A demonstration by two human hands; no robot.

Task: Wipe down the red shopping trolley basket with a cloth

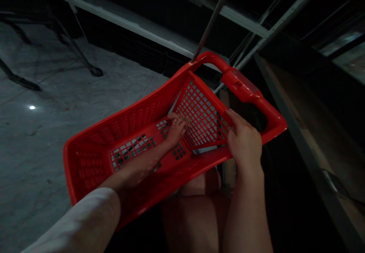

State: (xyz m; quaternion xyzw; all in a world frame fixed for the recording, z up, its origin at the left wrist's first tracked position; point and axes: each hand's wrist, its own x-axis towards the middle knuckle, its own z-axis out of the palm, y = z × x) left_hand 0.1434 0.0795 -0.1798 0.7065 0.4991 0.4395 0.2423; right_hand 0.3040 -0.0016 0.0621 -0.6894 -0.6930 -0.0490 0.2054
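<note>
A red plastic shopping cart [154,95] stands in front of me, its basket tilted in my view. My left hand [177,128] reaches down inside it, fingers bent around a small crumpled brownish wad [184,120], perhaps a cloth. That wad rests against the lower part of the red grid flap [199,112] at the handle end. My right hand [245,137] is closed over the flap's top corner by the near side rim, with the thumb on the inner side. Just beyond it curves the cart's red handle [242,86].
Behind the cart runs a pale metal shelf rack [128,23], with a thin rusty pole [212,21] leaning beside it. Dark wheeled legs [76,51] stand on the grey floor [45,139] at left. A wood-topped bench [302,131] borders the right. The surroundings are dim.
</note>
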